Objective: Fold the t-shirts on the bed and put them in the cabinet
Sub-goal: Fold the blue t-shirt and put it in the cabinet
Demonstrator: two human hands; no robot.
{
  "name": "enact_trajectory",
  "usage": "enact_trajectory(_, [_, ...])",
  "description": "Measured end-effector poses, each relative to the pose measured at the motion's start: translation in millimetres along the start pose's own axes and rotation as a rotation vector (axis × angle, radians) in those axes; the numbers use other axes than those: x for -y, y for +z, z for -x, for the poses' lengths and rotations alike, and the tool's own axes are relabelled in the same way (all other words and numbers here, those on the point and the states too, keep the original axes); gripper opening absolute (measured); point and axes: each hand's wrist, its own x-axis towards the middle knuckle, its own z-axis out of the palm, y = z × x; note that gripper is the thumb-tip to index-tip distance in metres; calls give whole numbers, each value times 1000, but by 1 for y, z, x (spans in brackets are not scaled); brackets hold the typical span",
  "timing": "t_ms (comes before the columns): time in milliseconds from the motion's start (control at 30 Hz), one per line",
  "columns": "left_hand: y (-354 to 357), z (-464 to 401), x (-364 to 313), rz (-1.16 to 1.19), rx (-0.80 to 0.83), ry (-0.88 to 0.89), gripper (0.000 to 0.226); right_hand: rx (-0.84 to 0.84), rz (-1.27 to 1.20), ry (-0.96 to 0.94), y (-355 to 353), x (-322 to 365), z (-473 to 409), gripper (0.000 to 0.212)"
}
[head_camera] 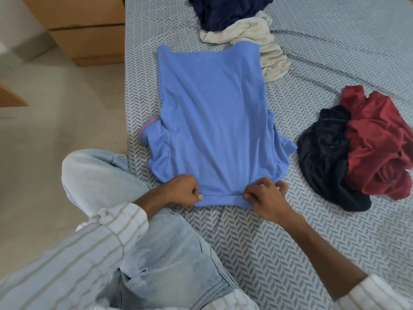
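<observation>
At the centre of the bed (312,242), just toward the near-left edge, the blue t-shirt (214,113) lies spread flat, its long axis running from 12 o'clock down to 6 o'clock. Both sleeves are partly tucked under; the one at 9 o'clock shows a pink cuff and bunches loosely.

The left hand (182,190) has its fingers curled tight on the near edge of the shirt at 7 o'clock. The right hand (266,198) pinches the same edge at 5 o'clock, thumb and fingers closed on a narrow turned-up band of cloth.

Outward from the shirt: a cream garment (252,39) touches its far-right corner at 1 o'clock, with a navy garment (228,12) heaped behind it. A black garment (326,157) and a red garment (380,142) are piled together at 3 o'clock, just beside the right sleeve.

Risks, as judged:
- The bunched left sleeve may slide out when the near edge is carried toward 12 o'clock, leaving a lopsided fold.
- The far corner may drag or trap the cream garment, since the two touch.
- Uneven lift between the hands would skew the fold line; the grips sit at slightly different depths.
- The shirt lies close to the bed's left edge; a pull toward 9 o'clock could send the sleeve over the side.

Four garments appear unfolded; the wooden furniture (85,30) at 11 o'clock may be the cabinet, though that cannot be confirmed.
</observation>
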Motion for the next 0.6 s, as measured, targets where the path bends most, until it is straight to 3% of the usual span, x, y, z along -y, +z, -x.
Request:
enact_trajectory(133, [0,1,-2,-90,22,-13,36,-2,56,10,7,4,-4,36])
enact_trajectory(233, [2,1,-5,-235,40,-14,29,-66,109,13,14,9,-5,30])
enact_trajectory(367, [7,-3,-6,-329,-29,-5,36,-79,-207,24,16,-10,-7,19])
enact_trajectory(467, [5,-1,-5,-308,-198,118,21,-301,-511,201,5,-30,-15,18])
enact_trajectory(533, [5,-10,-13,-232,-338,262,10,-477,-608,440,-7,-50,-23,17])
enact_trajectory(600, [7,-20,-32,-140,-360,367,13,-502,-657,686,-21,-70,-36,17])
